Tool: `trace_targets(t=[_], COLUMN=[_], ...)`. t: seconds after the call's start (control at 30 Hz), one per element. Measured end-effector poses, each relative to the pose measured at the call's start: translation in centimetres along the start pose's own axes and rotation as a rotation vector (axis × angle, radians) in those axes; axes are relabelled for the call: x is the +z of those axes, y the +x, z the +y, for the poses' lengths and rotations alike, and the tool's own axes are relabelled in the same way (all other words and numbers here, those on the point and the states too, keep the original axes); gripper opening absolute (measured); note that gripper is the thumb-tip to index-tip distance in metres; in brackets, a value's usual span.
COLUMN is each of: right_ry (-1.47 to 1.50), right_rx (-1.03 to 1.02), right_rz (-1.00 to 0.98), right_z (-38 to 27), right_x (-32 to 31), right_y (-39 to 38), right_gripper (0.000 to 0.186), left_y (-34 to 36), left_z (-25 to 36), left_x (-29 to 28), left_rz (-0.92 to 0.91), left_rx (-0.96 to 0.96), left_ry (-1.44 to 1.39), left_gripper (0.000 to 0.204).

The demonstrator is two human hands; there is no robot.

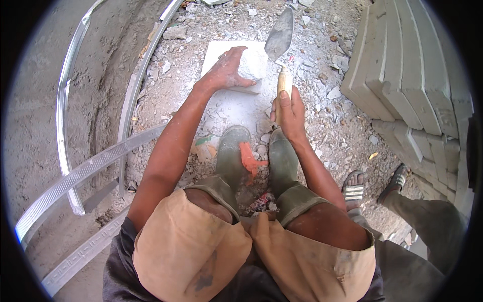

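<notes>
Taking the worker's boots as the middle of the dial, I see a pale block at twelve o'clock, its rough white face up, with a flat white slab just beyond toward eleven; whether they touch I cannot tell. The left hand grasps the block, fingers along the far side and thumb across the near edge. Just at the block's three o'clock, the right hand is wrapped around the handle of a trowel, whose grey blade points toward twelve, clear of the block.

Between the boots lies an orange scrap, and tan cloth covers the knees at six. Pale rubble spreads around, with grey slabs stacked at two o'clock. Another person's striped sandals stand near four. Metal strips curve from eight to eleven, over grey, rough ground.
</notes>
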State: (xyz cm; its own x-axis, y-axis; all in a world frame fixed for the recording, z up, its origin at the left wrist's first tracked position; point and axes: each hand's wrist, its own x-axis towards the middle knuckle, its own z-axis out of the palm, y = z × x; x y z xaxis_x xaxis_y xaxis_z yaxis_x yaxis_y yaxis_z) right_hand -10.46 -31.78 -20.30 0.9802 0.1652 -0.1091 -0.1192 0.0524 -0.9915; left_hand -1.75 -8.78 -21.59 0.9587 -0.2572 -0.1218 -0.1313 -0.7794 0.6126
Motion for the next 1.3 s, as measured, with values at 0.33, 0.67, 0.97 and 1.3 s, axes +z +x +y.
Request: trace_targets(t=[0.33, 0.67, 0.97, 1.3], right_ry=[-0.192, -0.050, -0.039, 0.117], right_rx=[0.156, 0.194, 0.167, 0.132], right_rz=[-0.124, -0.131, -0.096, 0.005], right_z=[1.1, -0.5, -0.1, -1.2], right_x=[-0.4, 0.7, 0.8, 1.1], right_y=[0.0, -0.6, -0.5, -1.7], right_gripper=[0.039, 0.036, 0.037, 0.040], left_y=[0.1, -0.3, -0.5, -1.0], left_z=[0.1, 0.1, 0.3, 0.5], left_x=[0.2, 0.0, 0.4, 1.5], left_rz=[0.037, 0.028, 0.059, 0.129], left_rx=[0.023, -0.007, 0.005, 0.010], left_ry=[0.034, -0.003, 0.032, 0.064], left_gripper=[0.112, 0.111, 0.108, 0.111])
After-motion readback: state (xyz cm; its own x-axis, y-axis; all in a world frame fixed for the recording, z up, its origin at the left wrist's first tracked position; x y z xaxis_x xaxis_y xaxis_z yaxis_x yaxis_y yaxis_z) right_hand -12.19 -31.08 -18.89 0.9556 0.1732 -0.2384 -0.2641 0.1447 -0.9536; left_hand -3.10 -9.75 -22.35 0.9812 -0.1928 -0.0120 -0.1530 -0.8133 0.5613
